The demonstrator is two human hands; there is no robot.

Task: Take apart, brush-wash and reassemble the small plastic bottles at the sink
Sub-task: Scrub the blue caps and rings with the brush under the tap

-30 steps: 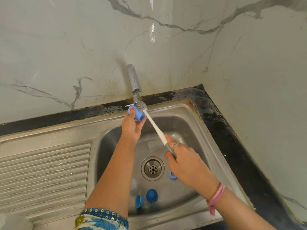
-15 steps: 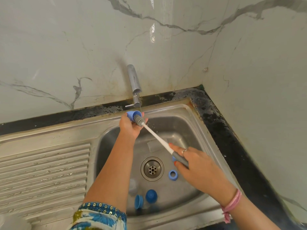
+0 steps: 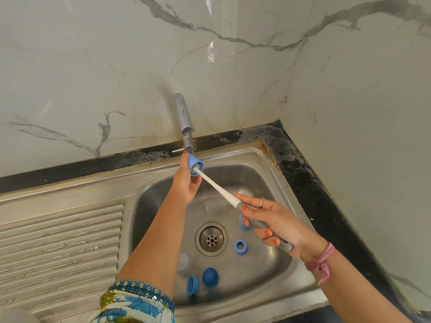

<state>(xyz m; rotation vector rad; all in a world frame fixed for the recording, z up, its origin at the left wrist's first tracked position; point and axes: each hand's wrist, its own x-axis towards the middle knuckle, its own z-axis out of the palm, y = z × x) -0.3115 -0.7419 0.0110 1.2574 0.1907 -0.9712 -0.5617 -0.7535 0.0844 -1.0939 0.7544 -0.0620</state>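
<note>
We hold a blue cap (image 3: pixel 195 167) in the left hand (image 3: pixel 186 183), fingers curled round it, at about 12 o'clock over the sink (image 3: pixel 275 173), just below the tap (image 3: pixel 184 117). The brush (image 3: pixel 219 186) bristles sit inside the cap's open mouth, and our right hand (image 3: pixel 277 223) grips the grey handle at about 3 o'clock. So we judge we are mid-wash, scrubbing one part, with the bottles already taken apart. Loose pieces lie in the basin: a blue ring (image 3: pixel 240 247) just right of the drain (image 3: pixel 211 238), another blue piece (image 3: pixel 243 223) partly behind our right fingers, and two blue caps (image 3: pixel 203 280) at 6 o'clock. A clear bottle (image 3: pixel 215 206) lies at 12 o'clock of the drain and another clear one (image 3: pixel 185 263) by our left forearm, both faint. Which pieces are already brushed we cannot tell. Nothing is reassembled yet, so the rest of the washing and all the refitting seem left to do.
</note>
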